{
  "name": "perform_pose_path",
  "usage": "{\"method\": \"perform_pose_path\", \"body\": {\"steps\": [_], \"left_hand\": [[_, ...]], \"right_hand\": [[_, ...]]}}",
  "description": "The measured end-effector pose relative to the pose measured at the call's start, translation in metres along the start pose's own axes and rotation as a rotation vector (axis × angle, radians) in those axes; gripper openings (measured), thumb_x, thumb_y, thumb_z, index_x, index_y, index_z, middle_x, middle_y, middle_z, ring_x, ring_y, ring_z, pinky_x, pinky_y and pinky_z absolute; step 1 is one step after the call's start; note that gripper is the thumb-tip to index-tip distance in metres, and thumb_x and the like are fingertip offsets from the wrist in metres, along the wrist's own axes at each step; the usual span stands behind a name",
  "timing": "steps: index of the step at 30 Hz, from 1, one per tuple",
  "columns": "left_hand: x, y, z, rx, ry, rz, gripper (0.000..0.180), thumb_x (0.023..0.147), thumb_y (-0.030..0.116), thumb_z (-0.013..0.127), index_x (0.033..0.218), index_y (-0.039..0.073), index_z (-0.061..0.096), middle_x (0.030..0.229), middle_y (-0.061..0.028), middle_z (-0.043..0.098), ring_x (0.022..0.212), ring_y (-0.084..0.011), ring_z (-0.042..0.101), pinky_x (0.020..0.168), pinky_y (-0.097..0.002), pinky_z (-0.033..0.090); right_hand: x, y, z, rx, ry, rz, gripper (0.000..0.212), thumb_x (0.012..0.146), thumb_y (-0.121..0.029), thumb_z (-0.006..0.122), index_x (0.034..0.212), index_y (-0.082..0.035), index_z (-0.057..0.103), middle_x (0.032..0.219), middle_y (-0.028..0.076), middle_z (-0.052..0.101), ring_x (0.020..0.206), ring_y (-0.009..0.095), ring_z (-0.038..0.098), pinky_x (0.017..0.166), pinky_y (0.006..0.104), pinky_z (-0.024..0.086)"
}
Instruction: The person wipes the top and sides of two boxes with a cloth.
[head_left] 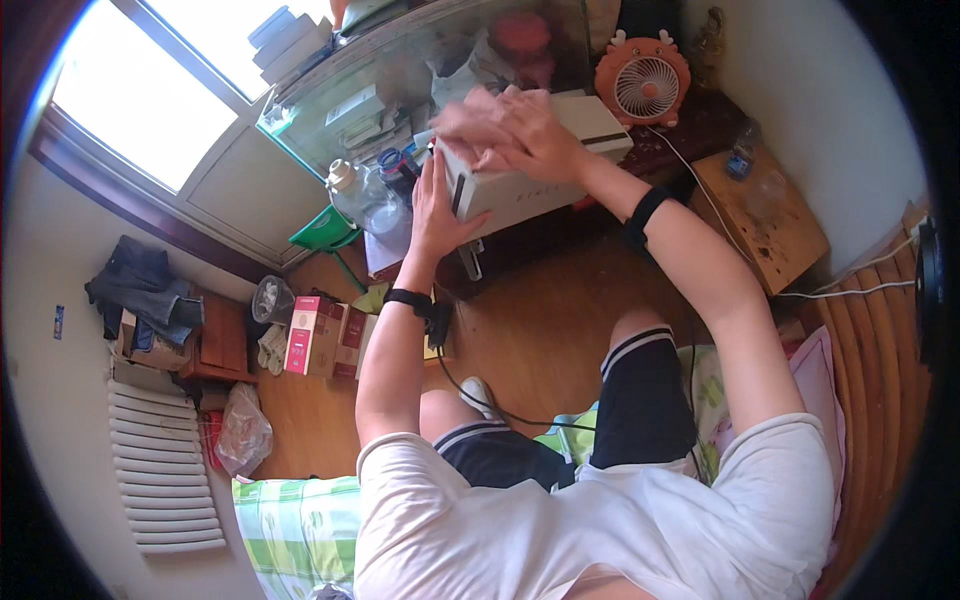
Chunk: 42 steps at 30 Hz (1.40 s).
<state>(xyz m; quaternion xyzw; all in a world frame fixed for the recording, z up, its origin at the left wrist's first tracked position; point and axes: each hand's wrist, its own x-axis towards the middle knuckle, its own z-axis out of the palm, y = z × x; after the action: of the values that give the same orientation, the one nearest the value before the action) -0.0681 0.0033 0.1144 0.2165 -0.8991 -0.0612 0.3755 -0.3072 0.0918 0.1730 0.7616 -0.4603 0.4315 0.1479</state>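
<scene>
A long white box [535, 195] lies on the dark table in front of me. My right hand [540, 140] is closed on a crumpled pink cloth [475, 122], which rests at the left part of the box's top. Against the box's left end lies my left hand [435, 215], fingers stretched upward and thumb spread along the front face. It holds nothing. Both wrists wear black bands.
Left of the box stand a large clear bottle [365, 195] and a dark-lidded bottle [398, 172]. A glass tank [400, 75] is behind. An orange fan [645, 82] stands right, its white cord trailing past a small wooden table [765, 215]. Cartons [320, 338] sit on the floor.
</scene>
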Motion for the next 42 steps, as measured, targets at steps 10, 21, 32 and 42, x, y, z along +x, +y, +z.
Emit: {"method": "perform_pose_path", "body": {"steps": [10,21,32,42], "left_hand": [[-0.049,-0.08,0.042,-0.021,-0.142,-0.237,0.128,0.059,0.034,0.09,0.156,0.006,0.012,0.153,-0.0181,0.033,0.142,-0.0357,0.033,0.115,-0.0572,0.022],[-0.008,-0.051,-0.001,-0.327,-0.006,-0.046,0.137,0.058,0.028,0.09,0.156,0.002,-0.002,0.154,-0.0236,0.027,0.143,-0.0341,0.03,0.116,-0.039,0.028],[-0.007,-0.048,-0.011,-0.209,-0.108,-0.171,0.134,0.058,0.031,0.09,0.155,-0.002,0.004,0.152,-0.0241,0.029,0.142,-0.0366,0.032,0.116,-0.0398,0.029],[-0.01,-0.052,0.009,-0.32,-0.075,-0.241,0.122,0.061,0.031,0.087,0.154,0.0,0.015,0.15,-0.024,0.034,0.141,-0.0359,0.031,0.118,-0.0408,0.024]], "right_hand": [[-0.015,0.008,0.062,-0.27,-0.2,-0.162,0.057,0.09,-0.044,0.056,0.138,-0.014,0.053,0.143,0.024,0.048,0.138,0.041,0.038,0.116,0.0537,0.023],[-0.017,0.007,0.067,-0.308,-0.224,-0.121,0.059,0.086,-0.039,0.059,0.138,-0.012,0.053,0.141,0.022,0.049,0.139,0.041,0.036,0.117,0.0536,0.022],[-0.041,0.034,0.04,-0.355,-0.288,-0.049,0.062,0.094,-0.042,0.052,0.146,-0.011,0.042,0.153,0.023,0.034,0.145,0.042,0.025,0.119,0.0521,0.016],[-0.038,0.01,0.084,-0.451,-0.366,0.006,0.064,0.096,-0.04,0.048,0.151,-0.011,0.034,0.157,0.026,0.025,0.145,0.048,0.02,0.118,0.0581,0.012]]}}
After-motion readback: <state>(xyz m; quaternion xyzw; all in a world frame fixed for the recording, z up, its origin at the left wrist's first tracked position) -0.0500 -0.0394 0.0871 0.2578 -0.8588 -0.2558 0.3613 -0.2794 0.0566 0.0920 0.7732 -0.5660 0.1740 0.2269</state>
